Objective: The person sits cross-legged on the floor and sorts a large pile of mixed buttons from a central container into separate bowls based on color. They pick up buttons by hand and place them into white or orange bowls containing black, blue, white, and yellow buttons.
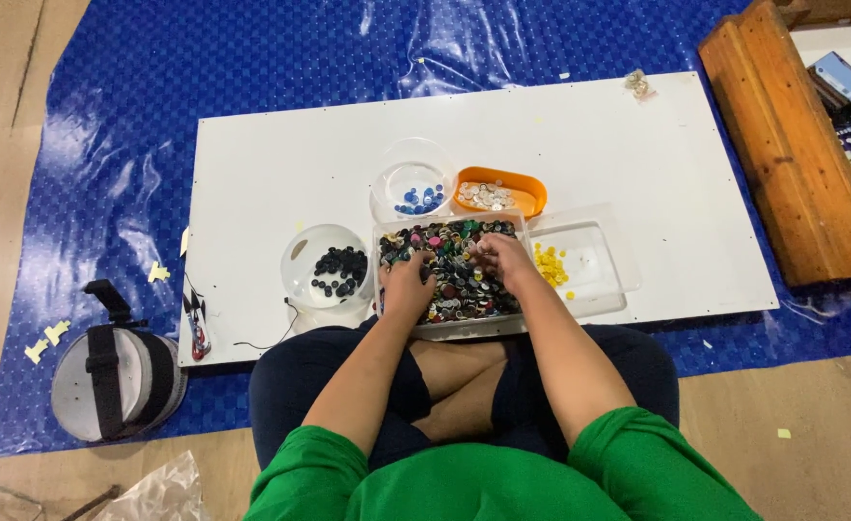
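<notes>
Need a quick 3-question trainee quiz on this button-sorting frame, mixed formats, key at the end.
1. True or false: both the left hand and right hand are in the tray of mixed buttons.
2. Which container holds the yellow buttons? A) orange dish B) clear rectangular lid C) round bowl of dark buttons
3. What colour are the buttons in the far round bowl?

Key: 1 true; 2 B; 3 blue.

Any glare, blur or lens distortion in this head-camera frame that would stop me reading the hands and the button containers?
Head view: bright glare streaks on the blue tarp; even light on the white board; left hand and right hand look slightly soft in the mixed-button tray; single buttons are too small to resolve.
</notes>
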